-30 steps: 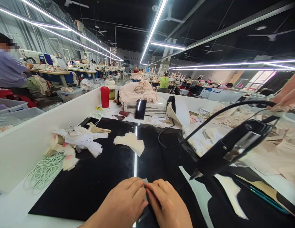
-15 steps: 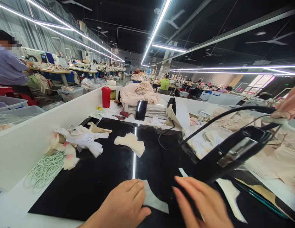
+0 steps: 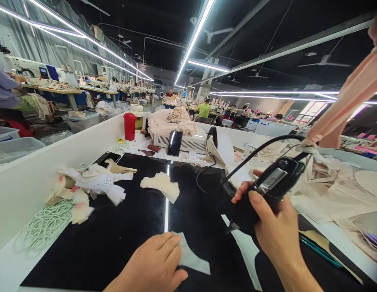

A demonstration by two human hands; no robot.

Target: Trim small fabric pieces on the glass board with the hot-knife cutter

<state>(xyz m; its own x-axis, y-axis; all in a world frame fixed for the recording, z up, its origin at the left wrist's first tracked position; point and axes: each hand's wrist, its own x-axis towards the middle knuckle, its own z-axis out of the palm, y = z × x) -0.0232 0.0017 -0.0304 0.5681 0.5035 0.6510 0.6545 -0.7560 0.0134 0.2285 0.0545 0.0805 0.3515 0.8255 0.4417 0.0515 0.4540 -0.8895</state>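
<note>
My right hand [image 3: 276, 227] is wrapped round a black corded hand tool [image 3: 278, 180]. The tool tilts down to the left, and its metal tip [image 3: 232, 227] is just over a narrow pale fabric piece [image 3: 246, 251]. I cannot tell whether the tip touches it. My left hand [image 3: 158, 257] lies flat, fingers stretched out, over the left end of a small pale grey-green fabric piece [image 3: 194, 257] on the black work mat [image 3: 94, 247]. A stack of cream cut pieces [image 3: 161, 185] lies farther up the mat.
A pink fabric strap [image 3: 343, 101] suspends the tool, whose black cable [image 3: 237, 172] arcs leftward. Teal-handled tweezers [image 3: 320, 251] lie at right. Left are scraps [image 3: 100, 178] and green cord [image 3: 48, 221]. A phone [image 3: 174, 142] and red cup [image 3: 129, 126] stand behind. Beige fabric heaps rise right.
My right hand has moved up and closed round the black hand tool, which has swung left and more upright. My left hand stays on the fabric piece. The view has turned slightly right.
</note>
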